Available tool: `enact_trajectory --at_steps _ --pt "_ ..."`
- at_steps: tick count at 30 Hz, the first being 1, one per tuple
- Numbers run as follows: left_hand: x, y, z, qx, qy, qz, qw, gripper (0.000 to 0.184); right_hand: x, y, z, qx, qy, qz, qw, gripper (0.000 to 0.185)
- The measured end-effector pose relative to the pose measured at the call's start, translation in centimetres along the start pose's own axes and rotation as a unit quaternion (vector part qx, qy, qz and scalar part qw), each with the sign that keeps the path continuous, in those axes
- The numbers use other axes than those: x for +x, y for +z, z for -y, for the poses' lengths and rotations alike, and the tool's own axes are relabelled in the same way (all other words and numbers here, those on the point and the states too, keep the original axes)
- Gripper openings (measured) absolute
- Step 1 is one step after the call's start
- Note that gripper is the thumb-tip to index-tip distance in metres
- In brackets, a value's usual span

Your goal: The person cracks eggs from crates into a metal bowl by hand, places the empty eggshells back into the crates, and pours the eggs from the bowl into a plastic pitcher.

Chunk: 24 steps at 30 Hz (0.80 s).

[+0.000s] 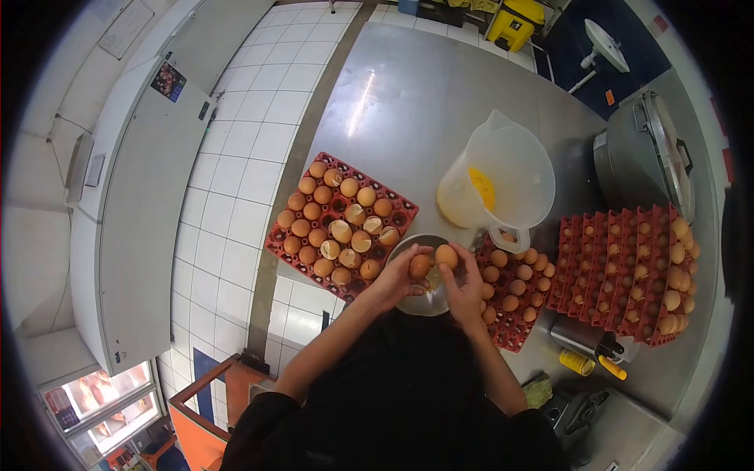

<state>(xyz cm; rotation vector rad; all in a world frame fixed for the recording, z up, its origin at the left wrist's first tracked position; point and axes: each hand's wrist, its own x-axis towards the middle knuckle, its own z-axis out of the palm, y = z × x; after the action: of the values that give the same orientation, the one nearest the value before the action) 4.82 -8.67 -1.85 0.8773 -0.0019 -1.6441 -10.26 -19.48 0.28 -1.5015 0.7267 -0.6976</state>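
Over a round metal bowl, my left hand is closed on a brown egg. Beside it, my right hand grips another, lighter brown egg between thumb and fingers. The two eggs are close together, and I cannot tell whether either shell is cracked. My hands partly hide the bowl. To the left lies a red egg tray with brown eggs and several broken, open shells. On the right, a second red tray carries whole eggs and reaches under the pitcher's handle.
A translucent pitcher with yellow egg liquid stands behind the bowl on the steel table. Stacked red egg trays rise at right, near a large lidded metal pot. A yellow-labelled can lies near a yellow handle.
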Motion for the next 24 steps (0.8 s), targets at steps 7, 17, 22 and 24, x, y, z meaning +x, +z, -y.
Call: enact_trajectory --at_steps 7,17,22,24 --pt "-0.7 -0.3 -0.4 0.047 0.020 -0.027 0.998 0.054 0.8 -2.2 -2.3 0.167 0.279 0.039 0.945 0.040" --pt "0.1 -1.6 0.3 0.414 0.184 -0.062 0.889 0.046 0.4 -2.7 -3.2 0.064 0.234 0.168 0.956 0.035" --pt "-0.2 -0.8 0.0 0.488 0.203 -0.098 0.843 0.046 -0.3 -2.4 -3.6 -0.014 0.186 0.151 0.971 0.042" --pt "0.0 -0.8 0.0 0.480 0.193 -0.116 0.848 0.045 -0.1 -2.6 -3.5 -0.045 0.195 0.153 0.968 0.042"
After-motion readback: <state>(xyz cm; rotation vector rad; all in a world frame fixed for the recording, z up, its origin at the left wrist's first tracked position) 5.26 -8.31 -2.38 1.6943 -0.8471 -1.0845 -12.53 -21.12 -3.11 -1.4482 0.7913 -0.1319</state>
